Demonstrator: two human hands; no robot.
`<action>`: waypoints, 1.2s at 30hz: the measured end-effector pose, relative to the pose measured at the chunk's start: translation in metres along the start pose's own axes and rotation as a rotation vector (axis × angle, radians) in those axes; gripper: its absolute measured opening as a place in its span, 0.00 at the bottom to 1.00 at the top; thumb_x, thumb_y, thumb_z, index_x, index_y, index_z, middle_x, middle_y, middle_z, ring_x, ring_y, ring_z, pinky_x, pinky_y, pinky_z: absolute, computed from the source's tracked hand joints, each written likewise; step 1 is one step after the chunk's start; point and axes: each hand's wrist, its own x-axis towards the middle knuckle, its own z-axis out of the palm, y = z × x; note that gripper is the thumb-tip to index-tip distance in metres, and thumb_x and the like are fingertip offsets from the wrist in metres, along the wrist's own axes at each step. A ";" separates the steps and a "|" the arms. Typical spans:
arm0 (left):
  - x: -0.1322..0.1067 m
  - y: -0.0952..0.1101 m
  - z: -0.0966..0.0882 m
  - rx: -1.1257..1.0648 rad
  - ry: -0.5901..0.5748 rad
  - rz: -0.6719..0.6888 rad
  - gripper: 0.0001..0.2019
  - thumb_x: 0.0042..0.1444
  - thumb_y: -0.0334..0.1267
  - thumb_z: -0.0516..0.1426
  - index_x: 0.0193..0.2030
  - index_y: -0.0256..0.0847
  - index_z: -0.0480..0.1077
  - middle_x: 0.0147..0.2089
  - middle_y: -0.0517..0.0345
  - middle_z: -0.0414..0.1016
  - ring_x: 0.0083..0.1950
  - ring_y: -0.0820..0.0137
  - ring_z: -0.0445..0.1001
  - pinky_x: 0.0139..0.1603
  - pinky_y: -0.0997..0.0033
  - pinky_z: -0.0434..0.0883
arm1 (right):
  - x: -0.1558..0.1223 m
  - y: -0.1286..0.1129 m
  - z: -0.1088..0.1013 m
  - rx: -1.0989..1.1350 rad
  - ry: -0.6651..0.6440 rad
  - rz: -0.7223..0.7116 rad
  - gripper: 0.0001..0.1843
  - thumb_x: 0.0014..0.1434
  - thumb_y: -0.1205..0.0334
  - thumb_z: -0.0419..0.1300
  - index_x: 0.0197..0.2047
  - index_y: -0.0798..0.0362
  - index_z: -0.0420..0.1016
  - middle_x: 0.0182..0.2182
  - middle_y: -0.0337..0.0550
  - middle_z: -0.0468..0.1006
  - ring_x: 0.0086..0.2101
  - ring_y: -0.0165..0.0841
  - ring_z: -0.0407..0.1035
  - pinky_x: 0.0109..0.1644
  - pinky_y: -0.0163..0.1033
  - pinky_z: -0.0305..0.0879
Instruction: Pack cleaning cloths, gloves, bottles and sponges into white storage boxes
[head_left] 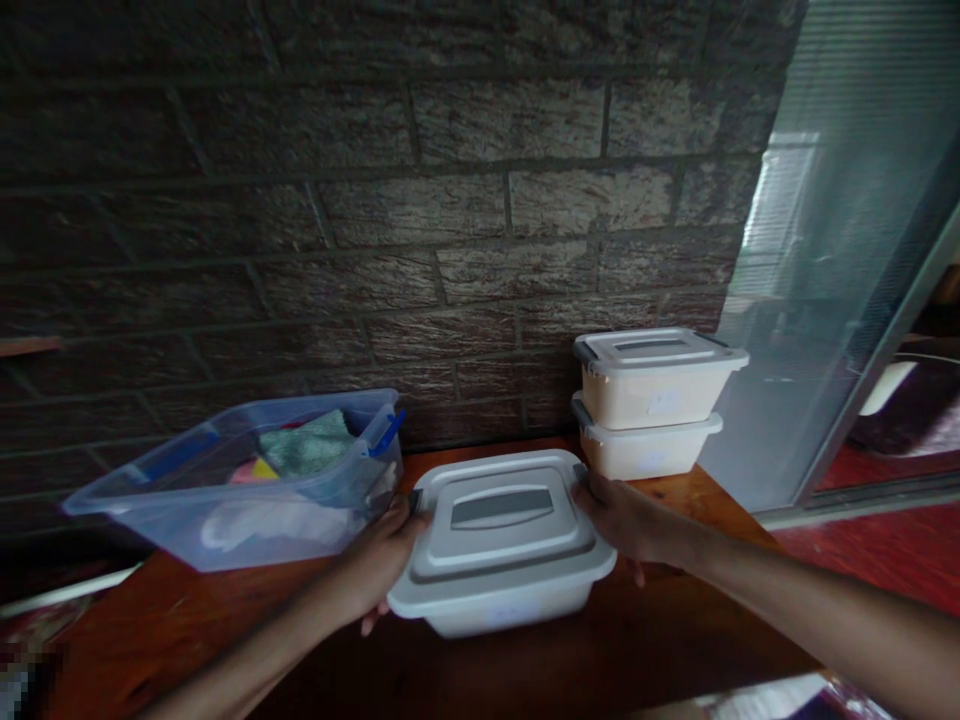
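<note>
While both thumbs are pressing on the lid's rim and the other fingers (367, 625) are curling mostly out of sight beneath it, the left hand (379, 570) and right hand (626, 522) are clamping a box (504, 590) by its two short ends. It is sitting low over the near middle of the table (225, 620); whether its base is touching the wood is not showing. The box is showing as smooth white plastic, rectangular with rounded corners, and its lid (510, 545) is carrying a flat grey handle (501, 507) lying in a recess. Dark clips at the ends are mostly hiding under the hands. The table is showing reddish, glossy wood, its near edge running out of view. To the left, a clear tub (150, 510) with a blue latch is standing open, holding crumpled cloths (307, 445) in green, pink and white; their number is hard to make out through the cloudy side. Behind the right hand, two cream boxes (651, 400) are standing stacked against a rough, dark brick wall (450, 200). Three lidded boxes and one tub are showing altogether. A frosted glass panel (832, 280) is rising at the right, cut off by the frame.
</note>
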 end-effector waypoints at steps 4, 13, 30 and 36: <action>0.000 -0.011 -0.002 -0.166 -0.078 -0.055 0.31 0.60 0.67 0.44 0.40 0.38 0.69 0.15 0.60 0.65 0.15 0.70 0.64 0.12 0.76 0.62 | -0.001 0.010 0.006 0.196 0.001 0.005 0.23 0.69 0.42 0.48 0.56 0.51 0.62 0.23 0.32 0.65 0.13 0.26 0.59 0.09 0.31 0.57; 0.000 -0.035 -0.011 -0.549 -0.285 -0.054 0.26 0.59 0.63 0.54 0.35 0.37 0.69 0.17 0.63 0.65 0.15 0.77 0.55 0.16 0.77 0.53 | 0.001 0.034 0.008 0.594 -0.148 0.024 0.21 0.68 0.42 0.47 0.32 0.49 0.58 0.15 0.28 0.56 0.14 0.24 0.46 0.15 0.29 0.46; 0.000 -0.032 -0.017 -0.562 -0.318 -0.096 0.24 0.61 0.62 0.56 0.31 0.40 0.64 0.18 0.71 0.51 0.21 0.78 0.43 0.22 0.76 0.45 | 0.002 0.034 0.004 0.679 -0.156 0.151 0.24 0.63 0.35 0.58 0.37 0.48 0.65 0.12 0.28 0.61 0.12 0.22 0.45 0.15 0.27 0.38; -0.001 -0.031 -0.016 -0.584 -0.304 -0.086 0.25 0.60 0.62 0.57 0.29 0.40 0.63 0.18 0.70 0.52 0.20 0.78 0.46 0.22 0.76 0.47 | 0.000 0.035 0.005 0.687 -0.131 0.162 0.24 0.62 0.34 0.58 0.35 0.48 0.63 0.11 0.27 0.59 0.12 0.22 0.44 0.14 0.26 0.40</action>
